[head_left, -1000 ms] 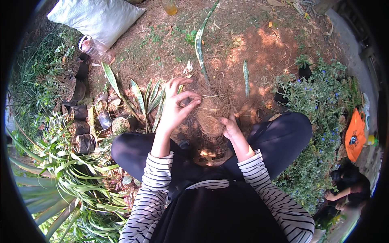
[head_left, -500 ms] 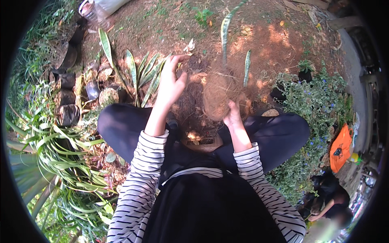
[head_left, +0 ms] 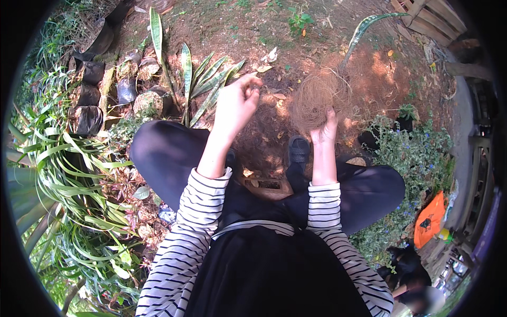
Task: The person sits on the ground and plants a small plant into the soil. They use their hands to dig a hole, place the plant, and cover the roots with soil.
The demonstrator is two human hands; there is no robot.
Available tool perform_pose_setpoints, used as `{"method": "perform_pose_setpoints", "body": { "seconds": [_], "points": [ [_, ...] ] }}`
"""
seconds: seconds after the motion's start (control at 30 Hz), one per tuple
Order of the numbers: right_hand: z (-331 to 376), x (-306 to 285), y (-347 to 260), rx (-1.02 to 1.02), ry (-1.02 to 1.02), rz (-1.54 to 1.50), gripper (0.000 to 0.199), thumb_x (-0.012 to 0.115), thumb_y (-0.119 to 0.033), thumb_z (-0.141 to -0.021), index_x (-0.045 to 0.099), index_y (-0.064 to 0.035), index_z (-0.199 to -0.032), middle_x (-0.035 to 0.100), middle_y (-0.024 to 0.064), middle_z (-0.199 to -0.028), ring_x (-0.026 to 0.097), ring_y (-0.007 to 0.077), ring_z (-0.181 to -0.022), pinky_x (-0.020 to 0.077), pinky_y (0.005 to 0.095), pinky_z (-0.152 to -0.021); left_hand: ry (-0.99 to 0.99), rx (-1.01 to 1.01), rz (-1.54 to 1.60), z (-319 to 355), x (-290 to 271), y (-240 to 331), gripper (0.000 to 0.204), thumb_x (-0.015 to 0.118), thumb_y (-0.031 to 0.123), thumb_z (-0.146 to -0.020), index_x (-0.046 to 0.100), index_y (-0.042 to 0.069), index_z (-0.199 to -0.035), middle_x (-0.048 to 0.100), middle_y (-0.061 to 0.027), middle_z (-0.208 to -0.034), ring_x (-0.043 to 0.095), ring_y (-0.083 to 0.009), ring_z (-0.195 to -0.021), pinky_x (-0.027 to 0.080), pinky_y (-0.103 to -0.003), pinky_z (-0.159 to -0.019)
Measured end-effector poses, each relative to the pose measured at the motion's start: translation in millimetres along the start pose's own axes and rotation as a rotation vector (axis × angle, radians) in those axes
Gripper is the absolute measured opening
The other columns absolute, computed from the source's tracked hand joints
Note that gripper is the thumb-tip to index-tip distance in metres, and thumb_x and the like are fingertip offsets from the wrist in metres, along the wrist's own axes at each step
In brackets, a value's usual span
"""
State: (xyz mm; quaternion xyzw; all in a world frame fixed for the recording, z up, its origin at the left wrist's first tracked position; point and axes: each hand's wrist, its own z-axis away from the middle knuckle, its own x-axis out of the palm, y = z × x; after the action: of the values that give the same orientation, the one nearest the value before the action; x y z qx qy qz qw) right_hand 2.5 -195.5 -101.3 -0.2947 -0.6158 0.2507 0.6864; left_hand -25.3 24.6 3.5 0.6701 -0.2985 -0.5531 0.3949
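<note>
My right hand [head_left: 326, 127] grips a round, matted root ball [head_left: 314, 100] of brown fibres from its near side, holding it over the soil. From its far right side a long mottled snake plant leaf [head_left: 362, 38] arches up and to the right. My left hand [head_left: 236, 105] hovers to the left of the root ball, apart from it. Its fingers are curled in with the thumb against them; whether something small is between them cannot be made out. Left of that hand, a clump of snake plant leaves [head_left: 203, 79] stands in the ground.
Black plant bags [head_left: 90, 120] line the left side, above strap-leaved plants [head_left: 68, 179]. A small-leaved bush [head_left: 406, 158] grows at right, with an orange bag [head_left: 429, 219] beyond it. Another person [head_left: 409, 274] crouches at lower right. Between my feet lies a brick [head_left: 268, 189].
My right hand has moved the root ball to the right and away from me, and the leaf now leans right. My left hand's spread fingers have curled closed. The whole view has shifted.
</note>
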Motion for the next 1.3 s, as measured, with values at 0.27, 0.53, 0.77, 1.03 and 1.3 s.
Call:
{"method": "perform_pose_setpoints", "body": {
  "seconds": [0.27, 0.53, 0.77, 1.03, 1.3],
  "points": [
    [-40, -35, 74, 0.181, 0.266, -0.066, 0.06, 0.068, -0.012, -0.075, 0.037, -0.0044, -0.125, 0.051, 0.0135, -0.113, 0.053, 0.0274, -0.102, 0.0489, 0.0493, -0.084, -0.091, -0.162, -0.095, -14, 0, -20, 0.017, 0.055, 0.009, -0.08, 0.06, 0.006, -0.096, 0.054, -0.012, -0.061, 0.053, -0.0235, -0.055, 0.042, -0.035, -0.057],
    [-22, -59, 163, 0.255, 0.549, 0.239, 0.082, 0.074, -0.007, -0.069, 0.023, -0.0078, -0.134, 0.044, 0.0124, -0.122, 0.046, 0.026, -0.112, 0.0403, 0.0396, -0.093, -0.113, -0.076, -0.266, -23, -7, -41, 0.019, 0.051, 0.005, -0.08, 0.058, 0.005, -0.097, 0.061, -0.0193, -0.078, 0.061, -0.0332, -0.074, 0.046, -0.04, -0.067],
    [-3, -73, 218, 0.211, 0.4, 0.969, 0.099, 0.083, -0.018, -0.057, 0.022, -0.0071, -0.134, 0.036, 0.0176, -0.128, 0.037, 0.0305, -0.119, 0.0306, 0.041, -0.1, -0.004, -0.145, -0.126, -35, -6, -26, 0.018, 0.048, 0.004, -0.08, 0.058, 0.004, -0.095, 0.061, -0.0205, -0.082, 0.06, -0.035, -0.077, 0.046, -0.041, -0.07],
    [6, -106, 245, 0.358, 0.211, 1.379, 0.125, 0.085, -0.036, -0.048, 0.002, -0.0184, -0.14, 0.016, 0.0285, -0.136, 0.016, 0.0417, -0.129, 0.0106, 0.0514, -0.107, 0.026, -0.067, -0.047, -34, 24, -42, 0.026, 0.046, 0.004, -0.079, 0.058, 0.006, -0.102, 0.06, -0.0236, -0.081, 0.06, -0.0362, -0.082, 0.046, -0.041, -0.074],
    [-3, -78, 225, 0.383, 0.584, 1.356, 0.106, 0.076, -0.054, -0.057, 0.02, -0.0109, -0.137, 0.028, 0.0152, -0.135, 0.028, 0.0334, -0.125, 0.0235, 0.0482, -0.102, -0.065, -0.022, 0.09, -32, 24, -18, 0.03, 0.041, 0.003, -0.076, 0.053, -0.004, -0.102, 0.058, -0.0252, -0.096, 0.056, -0.0398, -0.093, 0.045, -0.042, -0.082]
  ]
}}
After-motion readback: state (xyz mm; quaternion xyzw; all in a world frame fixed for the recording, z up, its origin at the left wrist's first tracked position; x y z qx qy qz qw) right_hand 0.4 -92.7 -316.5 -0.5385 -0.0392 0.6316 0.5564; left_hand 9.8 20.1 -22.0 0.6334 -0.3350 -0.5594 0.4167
